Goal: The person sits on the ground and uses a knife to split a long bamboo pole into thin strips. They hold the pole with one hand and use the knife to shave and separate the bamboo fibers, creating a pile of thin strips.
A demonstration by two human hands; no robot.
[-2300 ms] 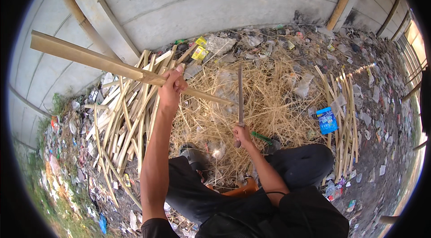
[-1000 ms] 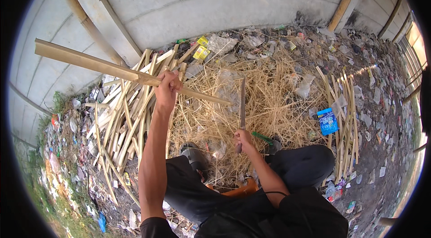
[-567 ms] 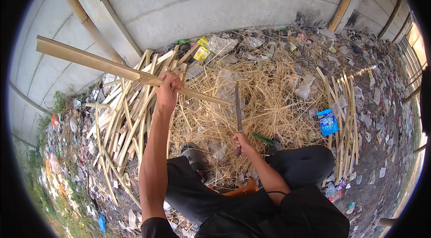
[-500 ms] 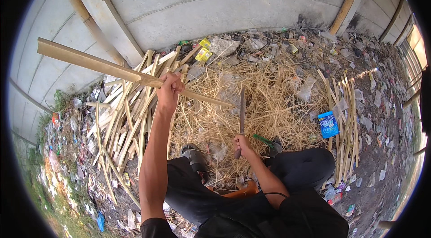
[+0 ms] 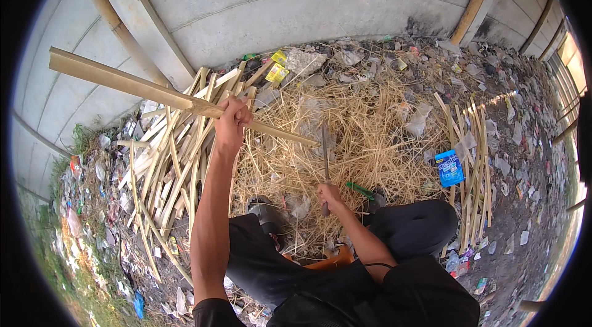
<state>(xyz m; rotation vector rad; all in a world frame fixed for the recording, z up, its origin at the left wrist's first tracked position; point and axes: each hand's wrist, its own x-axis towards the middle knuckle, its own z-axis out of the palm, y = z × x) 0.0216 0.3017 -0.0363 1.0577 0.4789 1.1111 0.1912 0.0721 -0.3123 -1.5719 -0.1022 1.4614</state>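
Observation:
My left hand (image 5: pixel 233 118) is closed around a long split bamboo piece (image 5: pixel 123 81). The piece slants from the upper left down to the right, its narrower end hanging over the straw-like shavings. In my right hand (image 5: pixel 329 196) is the handle of a machete (image 5: pixel 326 151), its narrow dark blade pointing away from me. The blade's tip lies close to the bamboo's right end; whether they touch I cannot tell. Below my left wrist lies a pile of split bamboo strips (image 5: pixel 161 173).
Bamboo shavings (image 5: pixel 370 136) cover the ground before my feet. More strips (image 5: pixel 473 173) lie at the right beside a blue packet (image 5: pixel 449 168). A pale panel wall (image 5: pixel 296 6) stands behind, with a rubble chunk (image 5: pixel 304 62) and yellow packets (image 5: pixel 278 73) near its base. Litter surrounds everything.
The machete has shifted slightly left, its blade now nearer the bamboo's right end and turned more edge-on. My left hand keeps the bamboo almost where it was.

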